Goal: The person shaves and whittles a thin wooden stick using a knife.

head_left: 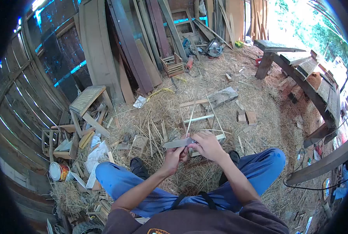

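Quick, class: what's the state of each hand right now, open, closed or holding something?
Left hand: closed, at the knife blade; what it grips cannot be told.
Right hand: closed, holding the knife's handle end.

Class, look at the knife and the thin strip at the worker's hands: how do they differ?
The knife has a broad blade, while the strip is very narrow. The knife's blade is smooth and grey; the strip is pale and wood-coloured. The knife's blade points toward the picture's left, whereas the strip runs upward, away from the worker. Both are at the worker's hands.
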Demonstrator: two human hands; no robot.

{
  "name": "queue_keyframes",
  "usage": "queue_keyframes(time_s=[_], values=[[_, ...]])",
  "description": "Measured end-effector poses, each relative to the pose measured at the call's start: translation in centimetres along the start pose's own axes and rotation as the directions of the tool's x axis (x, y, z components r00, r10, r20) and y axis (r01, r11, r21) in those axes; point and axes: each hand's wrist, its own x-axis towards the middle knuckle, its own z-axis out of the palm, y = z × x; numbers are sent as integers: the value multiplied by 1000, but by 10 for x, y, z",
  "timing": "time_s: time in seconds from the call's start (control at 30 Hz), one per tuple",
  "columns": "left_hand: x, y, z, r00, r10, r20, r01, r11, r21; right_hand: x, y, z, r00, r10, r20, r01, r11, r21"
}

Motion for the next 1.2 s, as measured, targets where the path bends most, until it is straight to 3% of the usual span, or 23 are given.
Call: queue_keyframes(time_s=[0.2,0.33,0.43,0.47,0.57,0.67,0.73,0.83,0.93,1.03,1.07,1.2], values=[[2,2,5,1000,10,-4,-10,1000,1,2,6,-8,995,0,-100,0,1000,-3],[1,1,8,1000,19,1,-19,1000,-9,0,21,-19,986,102,-135,-111,992,-56],[-6,13,17,999,9,43,-11,999,32,-4,31,-17,966,59,-252,-82,993,-81],[-11,14,18,998,-7,63,4,999,50,-6,41,-14,943,137,-304,-139,990,14],[-24,-6,16,979,-119,164,112,992,56,-3,68,-48,774,489,-402,-541,841,-20],[-19,-9,16,992,-49,114,31,987,158,-3,49,-66,689,541,-482,-580,810,81],[-12,-6,10,998,40,46,-49,975,218,-9,37,-47,825,425,-372,-448,894,27],[-5,5,-3,999,40,-1,-40,995,94,-2,6,-24,971,193,-140,-198,980,-27],[3,-2,-10,999,40,-14,-39,995,93,4,-5,1,997,47,-55,-45,998,34],[4,3,-3,1000,30,-10,-28,995,91,7,-5,3,995,72,-75,-60,987,148],[6,4,-3,1000,24,-8,-23,997,78,7,-3,-3,997,78,2,-78,993,83],[11,0,-5,1000,6,-12,-5,999,42,9,-5,-7,994,77,-75,-66,987,146]])
